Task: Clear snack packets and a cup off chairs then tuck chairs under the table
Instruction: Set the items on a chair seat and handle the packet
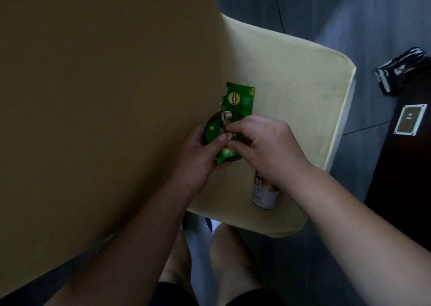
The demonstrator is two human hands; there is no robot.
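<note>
Grey floor (326, 7) is seen beyond a yellow chair seat (291, 77), with the tan chair back (93, 84) filling the left. Over the seat's near left part, a cup (211, 131) is held by the left hand (200, 156), its fingers curled round it. A green packet (238, 99) is seen sticking out of the cup, its far end over the seat. The packet's near part is pinched by the right hand (265, 145). A can (263, 193) is seen on the seat just under the right wrist. On the far right, a black-and-white packet (401, 69) lies on a dark surface (408, 177).
</note>
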